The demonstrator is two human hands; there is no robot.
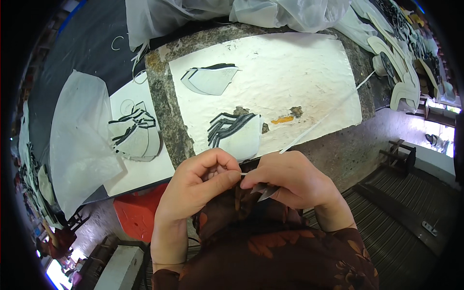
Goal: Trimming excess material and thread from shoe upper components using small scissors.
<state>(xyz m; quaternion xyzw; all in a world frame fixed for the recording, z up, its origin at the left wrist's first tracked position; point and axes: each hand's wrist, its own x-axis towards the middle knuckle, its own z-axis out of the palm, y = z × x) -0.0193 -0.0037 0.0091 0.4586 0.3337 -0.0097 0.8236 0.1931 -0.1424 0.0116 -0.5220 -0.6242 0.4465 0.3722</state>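
Observation:
My left hand (205, 181) is closed in a pinch on the end of a narrow white tape (316, 124), close to my body at the table's near edge. Thumb and finger of my right hand (295, 179) grip the same tape a short way along. Tucked in the right palm is a pointed metal tool, apparently snips (267, 192); its handle is hidden. From the right hand the tape runs up to a roll (383, 64) at the right. Just beyond my hands lies an overlapping stack of pale curved pieces with dark edging (244, 137).
A white sheet (299, 63) covers the table's middle. Farther off rest a few similar edged pieces (210, 79); another pile (137, 137) sits left beside clear plastic (79, 140). Plastic bags (290, 12) line the back. A red stool (135, 217) stands below left.

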